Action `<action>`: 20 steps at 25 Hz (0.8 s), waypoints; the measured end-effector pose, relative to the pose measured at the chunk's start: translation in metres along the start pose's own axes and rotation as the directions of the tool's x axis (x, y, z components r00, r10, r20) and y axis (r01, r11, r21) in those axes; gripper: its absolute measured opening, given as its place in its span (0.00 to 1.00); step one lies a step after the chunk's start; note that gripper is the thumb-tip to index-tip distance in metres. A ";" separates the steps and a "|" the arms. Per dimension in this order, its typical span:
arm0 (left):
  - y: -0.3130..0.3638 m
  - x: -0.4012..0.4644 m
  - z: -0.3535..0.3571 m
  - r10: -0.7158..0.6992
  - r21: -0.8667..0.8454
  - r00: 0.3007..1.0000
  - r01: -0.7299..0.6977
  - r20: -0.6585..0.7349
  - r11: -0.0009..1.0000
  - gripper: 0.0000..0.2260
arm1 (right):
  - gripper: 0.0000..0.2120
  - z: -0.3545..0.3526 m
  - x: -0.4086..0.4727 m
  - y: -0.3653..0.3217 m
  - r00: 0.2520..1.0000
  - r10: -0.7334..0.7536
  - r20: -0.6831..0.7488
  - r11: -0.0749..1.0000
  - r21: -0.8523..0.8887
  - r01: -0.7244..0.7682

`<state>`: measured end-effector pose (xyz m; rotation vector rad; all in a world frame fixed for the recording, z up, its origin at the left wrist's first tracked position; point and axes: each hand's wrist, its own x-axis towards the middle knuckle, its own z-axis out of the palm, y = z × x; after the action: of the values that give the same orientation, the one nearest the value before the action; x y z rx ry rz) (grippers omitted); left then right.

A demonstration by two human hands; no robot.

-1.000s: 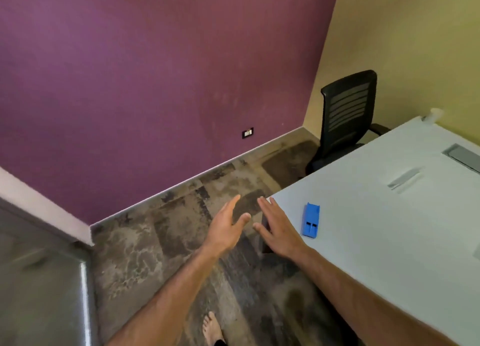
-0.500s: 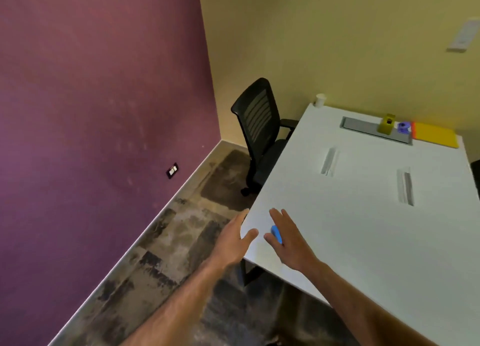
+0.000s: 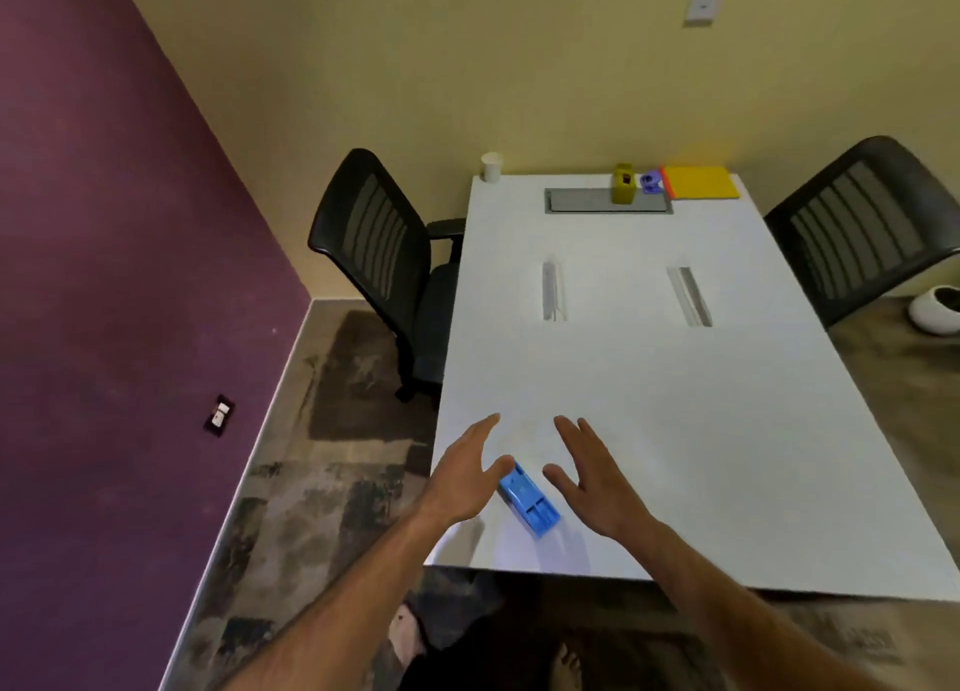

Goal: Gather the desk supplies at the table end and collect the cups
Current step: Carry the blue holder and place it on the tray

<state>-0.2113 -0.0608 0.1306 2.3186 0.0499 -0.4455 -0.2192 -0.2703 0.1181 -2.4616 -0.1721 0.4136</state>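
Left hand (image 3: 465, 482): open, fingers spread, holding nothing — it hovers over the near-left corner of the worktop (image 3: 675, 430), thumb just beside the far end of the blue stapler (image 3: 530, 498); contact cannot be confirmed.
Right hand (image 3: 592, 477): open, palm down, empty, just right of the stapler, apart from it.
Blue stapler, position: flat on the worktop between the two hands, near the near edge and the left edge.
Blue stapler, long axis: diagonal — one end lies far-left, by the left thumb; the other lies near-right, toward the near edge. The near-right end shows two recessed slots; which end is the working nose cannot be told.
White cup (image 3: 491, 166): upright at the far-left corner, very close to the edge, well apart from both hands.
Far-end supplies: an olive-yellow block (image 3: 623, 185), a small purple item (image 3: 650, 181) and a yellow pad (image 3: 701, 183) grouped at the far right, beside the grey cable hatch (image 3: 608, 201).
Risk 1: a sideways nudge from the left thumb would likely slide the stapler; with two edges close, it may drop to the floor.
Risk 2: a grip taken across the diagonal may let the body swivel. Closing along its width appears safer.
Risk 3: a hasty reach for the cup may tip it off the corner.
Task status: judged early; nothing is in either hand.
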 end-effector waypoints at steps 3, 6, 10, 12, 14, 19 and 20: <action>-0.011 0.036 -0.002 0.086 0.061 0.985 -0.096 0.146 0.993 0.29 | 0.32 0.015 0.003 0.011 0.989 0.144 -0.040 0.987 0.074 -0.141; -0.029 0.066 -0.005 0.158 0.118 0.940 -0.202 0.303 0.972 0.29 | 0.31 0.036 0.002 0.015 0.959 0.274 -0.070 0.953 0.154 -0.261; -0.062 0.106 -0.003 0.195 0.208 0.858 -0.325 0.474 0.923 0.27 | 0.29 0.078 0.006 0.021 0.875 0.479 -0.063 0.868 0.184 -0.462; -0.077 0.126 0.005 0.181 0.219 0.835 -0.335 0.520 0.916 0.24 | 0.26 0.096 0.012 0.027 0.822 0.568 -0.042 0.813 0.186 -0.552; -0.089 0.143 0.017 0.150 0.222 0.808 -0.328 0.570 0.918 0.23 | 0.23 0.112 0.019 0.032 0.781 0.625 -0.009 0.768 0.189 -0.612; -0.113 0.167 0.047 0.146 0.271 0.767 -0.389 0.625 0.880 0.31 | 0.29 0.146 0.039 0.041 0.767 0.641 0.029 0.749 0.191 -0.634; -0.117 0.169 0.052 0.144 0.284 0.762 -0.400 0.632 0.871 0.33 | 0.32 0.152 0.043 0.043 0.774 0.632 0.036 0.759 0.174 -0.627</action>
<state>-0.0880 -0.0298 -0.0392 2.4074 -0.7610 -1.0947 -0.2286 -0.2091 -0.0337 -2.2856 0.7078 0.6465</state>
